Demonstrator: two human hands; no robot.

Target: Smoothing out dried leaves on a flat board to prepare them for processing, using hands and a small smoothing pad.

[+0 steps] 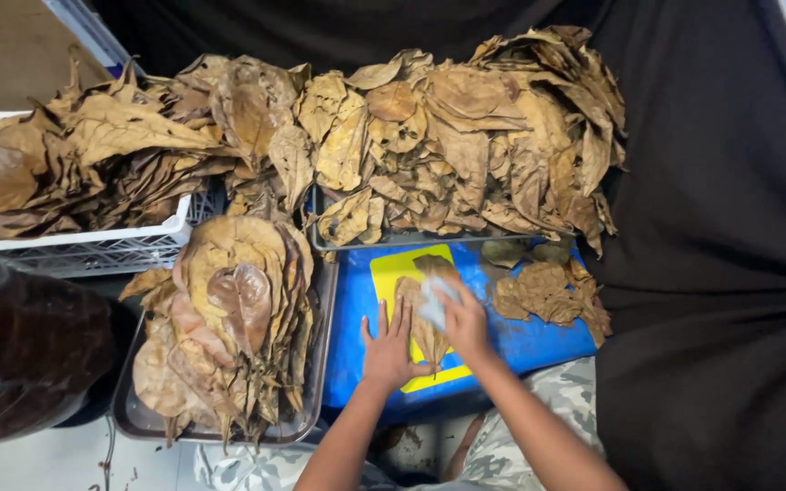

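Left hand (387,345) flat, fingers spread, pinning a dry leaf (422,314) on the yellow board (393,268). Right hand (461,323) grip pinched on a pale cloth (434,300) over the leaf. Blue surface (525,341) right of the board bare; leaf tray (316,382) hard against left edge.

brown dry leaf (422,314), flat, pale cloth (436,300) atop

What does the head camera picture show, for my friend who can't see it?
A person's left hand presses a dry brown leaf flat on a yellow board atop a blue box, while the right hand wipes it with a pale cloth. Heaps of dried leaves fill a metal tray and a white crate around them.
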